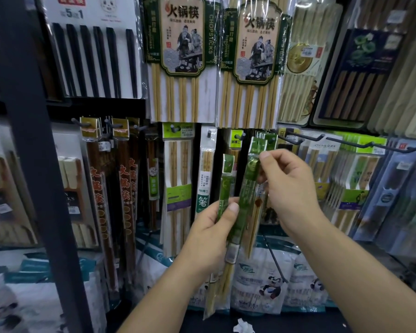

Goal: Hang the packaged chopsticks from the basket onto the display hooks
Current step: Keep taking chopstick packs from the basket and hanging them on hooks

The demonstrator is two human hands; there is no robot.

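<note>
With fingers of the right hand pinching the top of one green chopstick pack near a display hook, and the left hand gripping the spare packs (a loose fan), a missed header hole could let packs slip free.

Your head camera (the sole view) looks forward and slightly down, close to the hanging packs. Left hand and right hand sit mid-frame.
</note>
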